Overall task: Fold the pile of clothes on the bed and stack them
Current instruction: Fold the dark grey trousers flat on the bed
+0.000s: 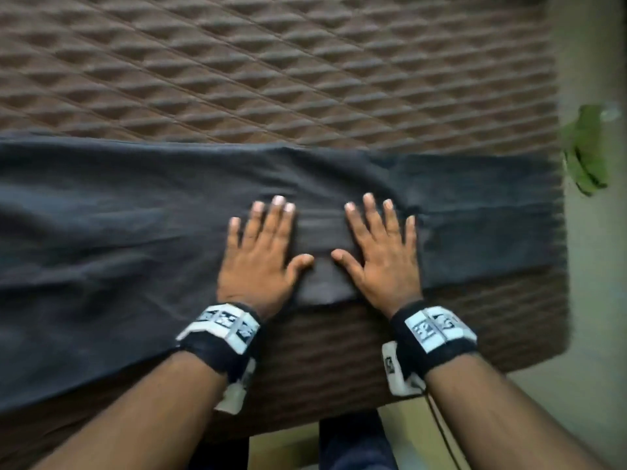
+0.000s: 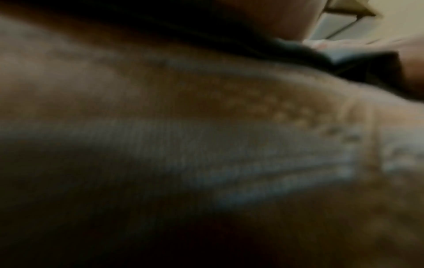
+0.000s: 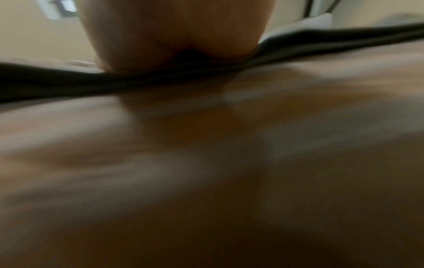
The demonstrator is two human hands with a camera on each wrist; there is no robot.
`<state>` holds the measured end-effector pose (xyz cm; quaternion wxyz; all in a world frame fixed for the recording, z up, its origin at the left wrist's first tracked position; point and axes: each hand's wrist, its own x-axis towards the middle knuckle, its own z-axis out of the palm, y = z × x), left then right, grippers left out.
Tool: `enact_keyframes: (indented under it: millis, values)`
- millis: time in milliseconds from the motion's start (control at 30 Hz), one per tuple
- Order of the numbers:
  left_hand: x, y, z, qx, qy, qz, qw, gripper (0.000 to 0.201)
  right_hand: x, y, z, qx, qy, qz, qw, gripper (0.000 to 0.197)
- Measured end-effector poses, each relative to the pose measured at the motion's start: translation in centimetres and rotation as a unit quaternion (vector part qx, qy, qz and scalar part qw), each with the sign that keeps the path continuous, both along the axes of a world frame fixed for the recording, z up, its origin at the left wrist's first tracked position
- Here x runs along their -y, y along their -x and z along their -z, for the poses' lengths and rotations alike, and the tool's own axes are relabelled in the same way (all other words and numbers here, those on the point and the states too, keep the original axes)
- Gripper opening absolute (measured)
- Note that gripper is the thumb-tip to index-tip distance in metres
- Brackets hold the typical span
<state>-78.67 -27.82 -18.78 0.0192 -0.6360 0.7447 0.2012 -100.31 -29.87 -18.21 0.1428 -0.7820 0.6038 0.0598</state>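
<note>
A dark grey garment [image 1: 135, 232] lies spread in a long band across the brown quilted bed [image 1: 271, 69], from the left edge to near the bed's right edge. My left hand [image 1: 263, 245] and right hand [image 1: 380, 245] lie flat on it side by side, fingers straight and spread, thumbs pointing at each other. Between them runs a narrow folded strip of the cloth. In the right wrist view the heel of my right hand [image 3: 179, 34] presses on the dark garment [image 3: 69, 81]. The left wrist view is blurred; the garment [image 2: 298, 52] shows as a dark edge.
The bed's right edge [image 1: 559, 232] drops to a pale floor, where a green object [image 1: 585, 157] lies. The near edge of the bed runs just behind my wrists, with my dark-clad legs [image 1: 356, 442] below it. Bare quilt stretches beyond the garment.
</note>
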Motion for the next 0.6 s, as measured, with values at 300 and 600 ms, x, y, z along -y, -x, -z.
enact_keyframes:
  millis: [300,600]
  values:
    - [-0.3,2.3,-0.7,0.076,-0.021,-0.052,0.996,0.076,3.5,26.7,-1.6,-0.063,-0.064,0.255,0.963,0.095]
    - [-1.7,14.2,0.5,0.068,0.027,0.061,0.996,0.071,-1.8,10.9,-1.9,0.027,-0.018,-0.015,0.999,0.073]
